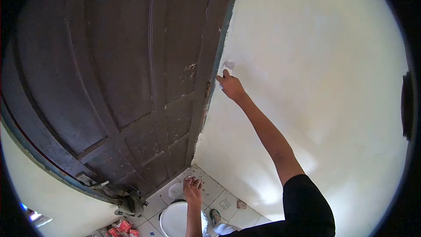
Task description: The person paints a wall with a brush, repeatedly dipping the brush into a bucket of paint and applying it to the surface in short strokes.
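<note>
My right hand (pixel 231 86) is raised to the pale wall (pixel 307 83), close to the edge of the dark wooden door (pixel 118 52). Its fingers are closed around a small flat tool (pixel 228 66), whose pale blade touches the wall beside the door frame. Low in the view, my left hand (pixel 193 188) hangs over the rim area of a round white bucket (pixel 177 219). The fingers of that hand are curled, with whitish smears on them; whether they hold anything is too small to tell.
Tiled floor (pixel 212 188) shows below, with a shoe (pixel 215 216) beside the bucket. Red and grey packets (pixel 125 226) lie at the lower left, near a cluttered dark object (pixel 127 204) by the door. A dark fixture (pixel 408 105) is at the right edge.
</note>
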A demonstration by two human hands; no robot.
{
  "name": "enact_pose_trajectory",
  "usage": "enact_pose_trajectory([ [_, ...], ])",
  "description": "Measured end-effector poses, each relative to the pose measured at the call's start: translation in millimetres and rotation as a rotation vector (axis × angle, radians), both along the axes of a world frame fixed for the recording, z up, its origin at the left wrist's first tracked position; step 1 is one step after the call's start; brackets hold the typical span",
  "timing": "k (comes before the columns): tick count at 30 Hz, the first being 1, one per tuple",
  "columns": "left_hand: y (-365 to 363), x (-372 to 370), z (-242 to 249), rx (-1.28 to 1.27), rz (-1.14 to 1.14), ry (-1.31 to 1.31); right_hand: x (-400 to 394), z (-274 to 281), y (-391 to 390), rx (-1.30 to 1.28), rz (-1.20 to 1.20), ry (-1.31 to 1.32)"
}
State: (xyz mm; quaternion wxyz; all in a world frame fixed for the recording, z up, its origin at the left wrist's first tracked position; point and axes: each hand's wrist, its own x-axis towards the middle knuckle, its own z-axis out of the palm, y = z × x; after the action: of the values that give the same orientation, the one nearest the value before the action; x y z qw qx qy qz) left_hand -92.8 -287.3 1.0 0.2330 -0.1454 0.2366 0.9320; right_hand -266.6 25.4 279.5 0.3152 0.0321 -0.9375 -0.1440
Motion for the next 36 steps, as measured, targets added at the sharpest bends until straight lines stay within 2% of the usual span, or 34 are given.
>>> enact_pose_trajectory([
  [8, -7, -4, -13, 0.019, -0.008, -0.009, 14, 14, -16, -0.052, -0.062, 0.234],
  [11, -6, -5, -17, 0.025, -0.024, -0.011, -13, -22, -1, -0.004, -0.047, 0.142],
  [14, -6, -3, -11, 0.025, -0.020, -0.004, -28, -54, 0, -0.098, 0.003, 0.019],
  [19, -15, 2, -16, 0.021, -0.015, 0.014, -22, -67, -9, -0.173, 0.046, -0.063],
  [23, -19, 4, -14, 0.002, 0.008, -0.012, 1, -49, -14, -0.086, 0.041, -0.077],
  [27, -15, 6, 0, -0.002, 0.005, -0.004, 47, 23, -50, -0.042, -0.062, 0.042],
  [29, -7, 5, -10, 0.018, -0.016, 0.006, 50, 40, -47, -0.007, -0.097, 0.116],
  [31, 2, 5, -17, 0.027, -0.043, 0.009, 43, 52, -33, 0.178, 0.018, 0.208],
  [36, 14, 12, -6, 0.062, -0.079, 0.032, 37, 45, -4, 0.384, 0.003, 0.023],
])
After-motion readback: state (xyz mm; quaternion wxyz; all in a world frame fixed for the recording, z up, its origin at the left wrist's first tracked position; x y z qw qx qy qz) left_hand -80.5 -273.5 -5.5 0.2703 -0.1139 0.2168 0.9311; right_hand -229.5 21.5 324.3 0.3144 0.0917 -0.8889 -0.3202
